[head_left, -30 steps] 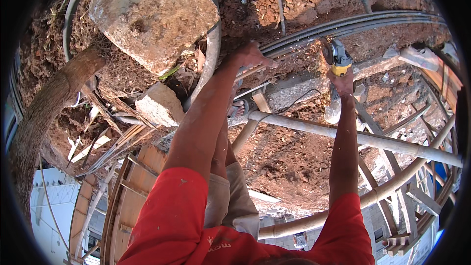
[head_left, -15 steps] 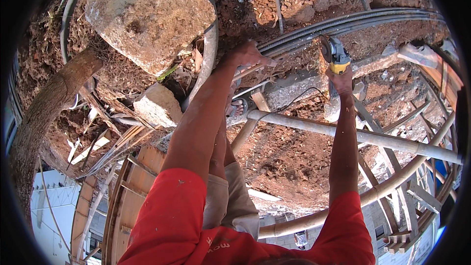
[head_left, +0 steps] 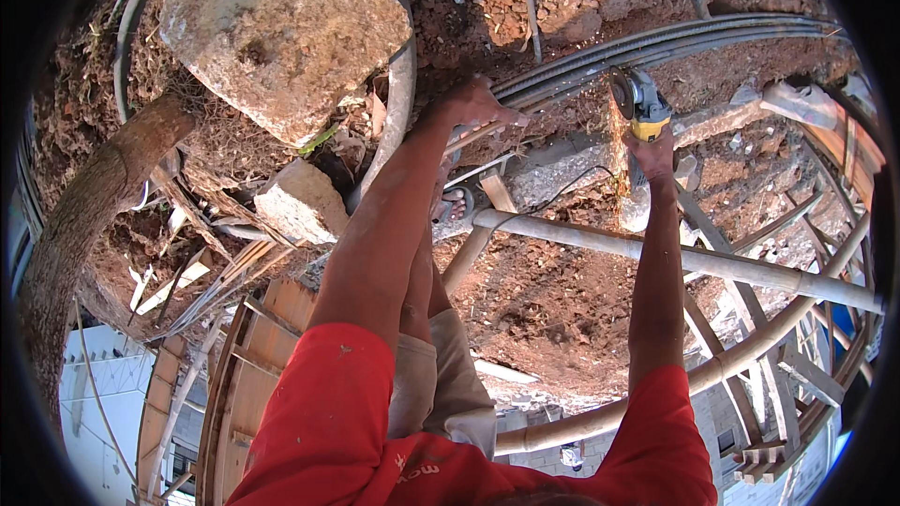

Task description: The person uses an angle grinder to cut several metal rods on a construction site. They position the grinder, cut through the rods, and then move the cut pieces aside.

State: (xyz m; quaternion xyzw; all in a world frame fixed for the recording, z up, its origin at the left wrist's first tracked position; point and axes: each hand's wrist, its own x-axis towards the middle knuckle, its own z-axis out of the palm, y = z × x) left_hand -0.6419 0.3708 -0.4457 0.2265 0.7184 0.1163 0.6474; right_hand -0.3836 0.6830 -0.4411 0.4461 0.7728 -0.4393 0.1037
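Nearest, on this side of the pale pole (head_left: 712,264): red sleeves (head_left: 328,412) and a bent knee in tan shorts (head_left: 441,394), both forearms reaching out across the pole.

Just beyond the pole, to its left part: left hand (head_left: 473,103), fingers closed around one thin steel rod (head_left: 562,84) of the curved bundle. Just beyond the pole, further right: right hand (head_left: 652,152), fingers wrapped shut around the body of the grinder (head_left: 637,98), disc end pointing away at the same bundle. Looks like cutting or dressing the rod, with the disc at or very near the steel; cannot tell for certain whether touching.

To do this well:
- Grip the rod hard with the left hand, well apart from the disc, so no chatter or spring-back.
- Hold the grinder square to the rod, wrist straight, light steady pressure rather than forcing.
- Mind the black cord (head_left: 562,192) lying between pole and bundle; steer clear of the disc path.
- Brace against the pole for balance, since the footing looks loose.

Farther off, beyond the pole and to the left: a small stone (head_left: 300,201), then a big rough boulder (head_left: 281,33) and a tree trunk (head_left: 84,215) on red soil.
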